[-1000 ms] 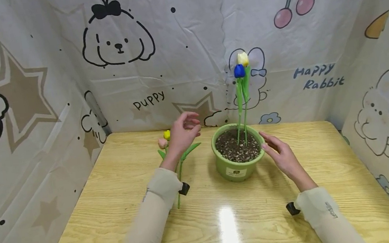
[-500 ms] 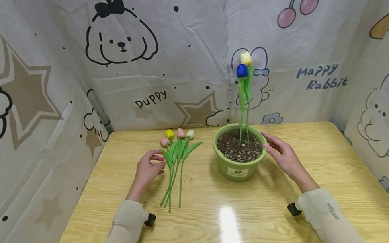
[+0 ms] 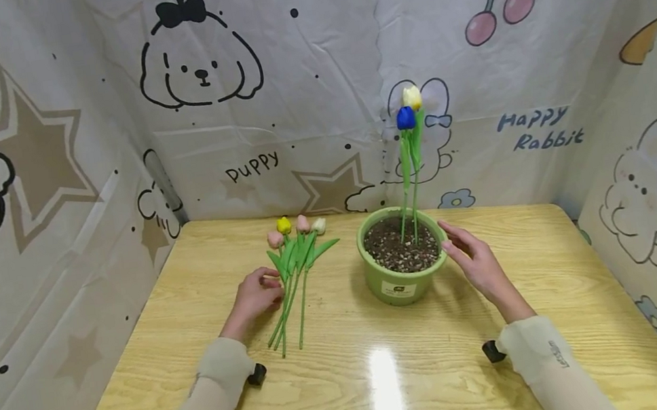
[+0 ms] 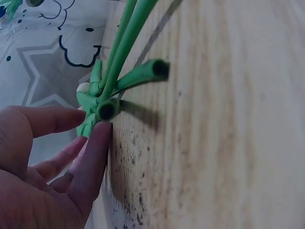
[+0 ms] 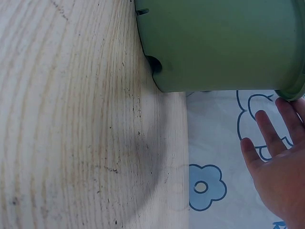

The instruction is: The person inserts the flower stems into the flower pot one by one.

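Several artificial tulips (image 3: pixel 293 264) with pink, yellow and white heads lie on the table, their green stems crossing toward the front. My left hand (image 3: pixel 255 294) is at their left side, its fingertips close against the stems. In the left wrist view, the thumb and forefinger are apart beside a stem (image 4: pixel 108 109), and whether they touch it is unclear. A green flowerpot (image 3: pixel 400 285) of dark soil stands to the right, a blue tulip (image 3: pixel 406 118) and a white-yellow tulip (image 3: pixel 412 97) upright in it. My right hand (image 3: pixel 479 265) rests its extended fingertips on the pot's right rim.
The wooden table (image 3: pixel 352 393) ends at a patterned cloth backdrop (image 3: pixel 311 63) behind, with more cloth along both sides. A grey tube-like shape (image 3: pixel 162 184) shows at the back left corner. Dark specks lie on the tabletop.
My left hand has drawn back from above the tulips to their left side, then slid slightly nearer the stems, uncovering the flowers. The right hand stays at the pot's rim.
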A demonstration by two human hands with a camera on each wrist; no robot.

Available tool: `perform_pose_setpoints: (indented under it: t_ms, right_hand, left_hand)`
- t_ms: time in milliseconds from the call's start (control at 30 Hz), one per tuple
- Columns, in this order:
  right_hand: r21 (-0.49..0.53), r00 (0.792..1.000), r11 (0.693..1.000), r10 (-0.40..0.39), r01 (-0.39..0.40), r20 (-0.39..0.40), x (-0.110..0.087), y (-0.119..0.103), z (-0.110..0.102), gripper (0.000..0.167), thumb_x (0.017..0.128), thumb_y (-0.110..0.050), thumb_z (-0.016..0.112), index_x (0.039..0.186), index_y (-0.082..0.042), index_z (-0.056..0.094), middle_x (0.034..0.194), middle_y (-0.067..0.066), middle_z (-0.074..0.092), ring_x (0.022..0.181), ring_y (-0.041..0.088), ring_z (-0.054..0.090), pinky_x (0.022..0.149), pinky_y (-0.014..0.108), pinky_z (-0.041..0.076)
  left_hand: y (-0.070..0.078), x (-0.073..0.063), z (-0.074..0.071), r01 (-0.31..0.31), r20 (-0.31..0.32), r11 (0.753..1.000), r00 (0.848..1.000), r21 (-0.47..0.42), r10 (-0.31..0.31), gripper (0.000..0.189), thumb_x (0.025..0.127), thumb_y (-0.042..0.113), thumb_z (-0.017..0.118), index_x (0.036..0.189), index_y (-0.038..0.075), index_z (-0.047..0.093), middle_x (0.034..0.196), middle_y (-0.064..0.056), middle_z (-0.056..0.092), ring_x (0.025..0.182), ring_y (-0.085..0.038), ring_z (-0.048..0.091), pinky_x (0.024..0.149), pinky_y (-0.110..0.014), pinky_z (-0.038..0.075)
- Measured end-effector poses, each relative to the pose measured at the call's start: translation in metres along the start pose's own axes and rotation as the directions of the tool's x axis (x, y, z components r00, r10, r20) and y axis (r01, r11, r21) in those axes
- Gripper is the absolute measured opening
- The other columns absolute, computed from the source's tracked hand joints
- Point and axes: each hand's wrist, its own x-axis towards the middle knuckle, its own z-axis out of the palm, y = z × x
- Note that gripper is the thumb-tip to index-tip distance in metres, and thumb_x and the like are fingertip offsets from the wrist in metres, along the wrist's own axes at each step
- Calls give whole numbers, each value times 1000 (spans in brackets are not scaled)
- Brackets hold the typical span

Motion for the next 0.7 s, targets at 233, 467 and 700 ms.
perform_pose_setpoints:
  t_ms: [233, 467, 700]
  right_hand:
    - [-3, 1000, 1000, 7, -7, -12, 1, 0, 1, 49, 110, -22, 53, 157, -9, 45, 160, 18, 45, 138, 36, 49, 105, 4, 37]
    - [-12, 1000, 1000, 24, -24, -4, -1, -3, 2, 50, 110, -23, 53, 157, -10, 45, 161, 18, 44, 139, 34, 48, 106, 5, 37]
    - [-20, 1000, 1000, 12, -12, -14, 0, -1, 2, 49, 110, -23, 53, 157, -10, 45, 160, 19, 45, 136, 21, 51, 105, 3, 37]
  left_hand:
    - [2, 0, 7, -3, -32, 999, 999, 54, 4, 38, 88, -1, 70, 125, -1, 62, 102, -16, 67, 75, -18, 67, 59, -26, 59]
    - [3, -2, 10, 4, -59, 997, 998, 73, 0, 41, 85, -3, 72, 124, 0, 60, 101, -14, 67, 74, -17, 65, 59, -25, 58]
    - [3, -3, 7, 11, -82, 999, 997, 31, -8, 41, 84, -4, 72, 122, -1, 60, 102, -17, 70, 76, -19, 68, 61, -27, 60]
